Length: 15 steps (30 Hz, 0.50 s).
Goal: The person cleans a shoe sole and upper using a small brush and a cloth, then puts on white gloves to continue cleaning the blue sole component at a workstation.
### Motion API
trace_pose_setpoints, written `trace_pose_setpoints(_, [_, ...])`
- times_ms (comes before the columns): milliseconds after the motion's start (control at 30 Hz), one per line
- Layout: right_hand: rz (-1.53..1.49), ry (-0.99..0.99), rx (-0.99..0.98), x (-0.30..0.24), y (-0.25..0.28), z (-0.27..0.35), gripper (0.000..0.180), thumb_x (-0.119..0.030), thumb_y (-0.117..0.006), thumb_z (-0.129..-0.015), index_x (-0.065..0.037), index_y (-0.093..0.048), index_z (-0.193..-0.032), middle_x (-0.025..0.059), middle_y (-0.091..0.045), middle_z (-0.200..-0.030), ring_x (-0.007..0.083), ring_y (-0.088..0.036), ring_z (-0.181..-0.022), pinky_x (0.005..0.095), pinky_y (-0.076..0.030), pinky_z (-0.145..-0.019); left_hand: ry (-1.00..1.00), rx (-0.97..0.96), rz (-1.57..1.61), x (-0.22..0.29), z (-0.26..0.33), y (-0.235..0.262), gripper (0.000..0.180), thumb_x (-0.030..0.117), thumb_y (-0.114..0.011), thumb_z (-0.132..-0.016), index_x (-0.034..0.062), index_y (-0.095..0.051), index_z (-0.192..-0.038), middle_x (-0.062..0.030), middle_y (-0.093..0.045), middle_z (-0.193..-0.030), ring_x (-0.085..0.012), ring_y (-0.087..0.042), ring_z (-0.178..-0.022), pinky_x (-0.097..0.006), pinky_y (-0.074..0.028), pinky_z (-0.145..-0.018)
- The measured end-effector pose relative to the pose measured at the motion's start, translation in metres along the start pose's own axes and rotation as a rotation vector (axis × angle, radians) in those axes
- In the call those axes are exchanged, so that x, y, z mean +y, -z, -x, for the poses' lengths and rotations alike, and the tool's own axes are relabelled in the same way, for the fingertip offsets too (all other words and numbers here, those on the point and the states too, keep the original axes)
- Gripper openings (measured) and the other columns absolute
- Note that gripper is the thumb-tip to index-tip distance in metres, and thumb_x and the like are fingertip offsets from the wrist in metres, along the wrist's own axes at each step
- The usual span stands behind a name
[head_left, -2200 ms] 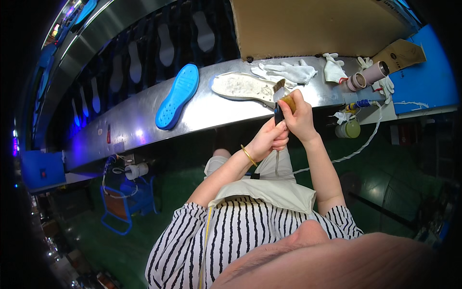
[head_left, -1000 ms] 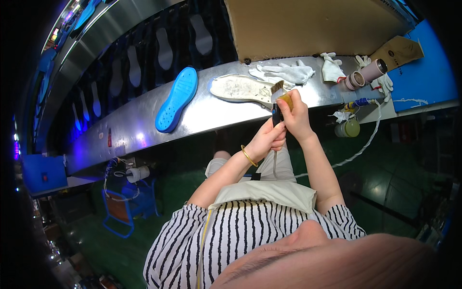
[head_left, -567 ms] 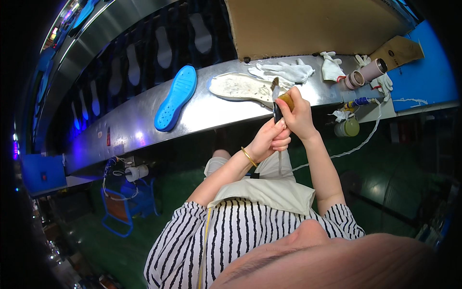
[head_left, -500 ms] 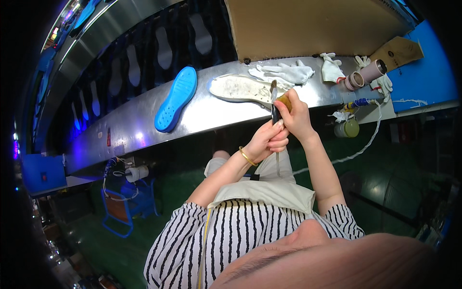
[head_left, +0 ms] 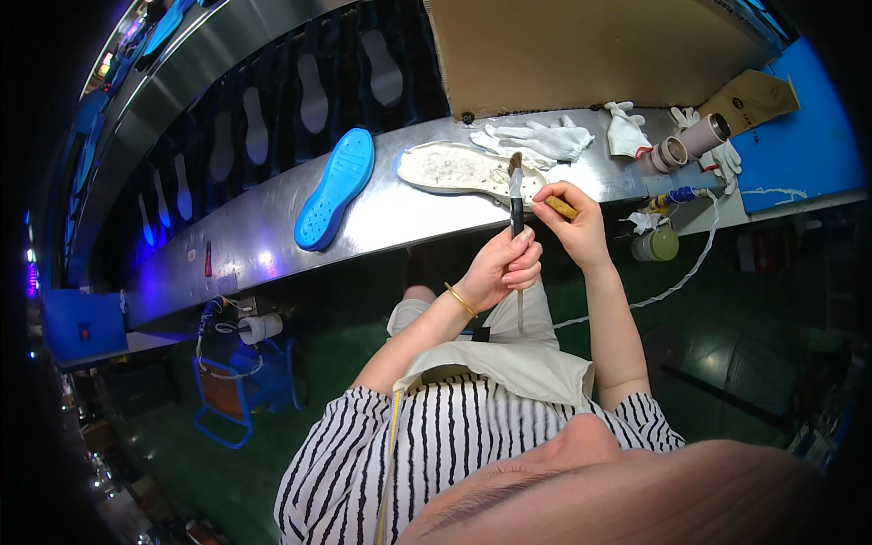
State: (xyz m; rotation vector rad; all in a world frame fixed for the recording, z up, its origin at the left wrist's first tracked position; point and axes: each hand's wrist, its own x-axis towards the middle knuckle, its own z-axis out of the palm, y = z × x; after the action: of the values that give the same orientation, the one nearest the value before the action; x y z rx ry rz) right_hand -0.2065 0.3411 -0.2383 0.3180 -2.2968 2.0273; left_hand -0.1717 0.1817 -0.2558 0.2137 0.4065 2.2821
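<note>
My left hand point(head_left: 504, 266) is closed around the handle of a brush point(head_left: 517, 213), which stands bristles up, dark at the tip with a pale collar. My right hand point(head_left: 579, 227), just to the right, pinches a small yellowish-brown oblong piece point(head_left: 561, 208) between thumb and fingers; its kind is unclear. The piece and the brush are apart. Behind the brush, a white shoe sole point(head_left: 451, 168) with a worn, speckled surface lies on the metal bench. A blue shoe sole point(head_left: 335, 189) rests farther left, out of reach of both hands.
White gloves point(head_left: 545, 141) lie beside the white sole on the steel bench point(head_left: 409, 218). A cardboard box point(head_left: 581, 54) stands behind. Pink cups point(head_left: 704, 136) and a yellow-green jar point(head_left: 656, 243) are at the right, near a white cable point(head_left: 704, 263). Beyond the bench runs a dark conveyor with sole shapes point(head_left: 313, 95).
My right hand has moved right, away from the brush, taking the yellowish-brown piece along. The brush now stands fully in view in my left hand, which has barely shifted.
</note>
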Motion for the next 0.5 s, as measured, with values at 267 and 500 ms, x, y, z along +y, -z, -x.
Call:
trace_pose_setpoints(267, [0.021, -0.050, 0.004, -0.005, -0.004, 0.002, 0.013, -0.003, -0.069, -0.075, -0.001, -0.061, -0.084, 0.0022, -0.060, -0.081, 0.0086, -0.055, -0.075, 0.0212, -0.045, -0.068, -0.133, 0.309, -0.442, -0.016, -0.007, -0.002, 0.014, 0.021, -0.044, -0.095, 0.0089, -0.037, -0.097, -0.0004, -0.040, -0.061, -0.0105, -0.043, -0.047, -0.021, -0.037, -0.047])
trace_pose_setpoints(500, [-0.042, -0.127, 0.032, -0.007, -0.008, 0.005, 0.012, -0.004, -0.069, -0.076, 0.000, -0.061, -0.085, 0.0017, -0.061, -0.080, 0.0072, -0.055, -0.075, 0.0202, -0.045, -0.068, -0.156, 0.368, -0.543, -0.018, -0.008, -0.002, 0.015, 0.017, -0.047, -0.094, 0.0073, -0.036, -0.095, -0.0029, -0.044, -0.060, -0.0137, -0.049, -0.046, -0.024, -0.043, -0.046])
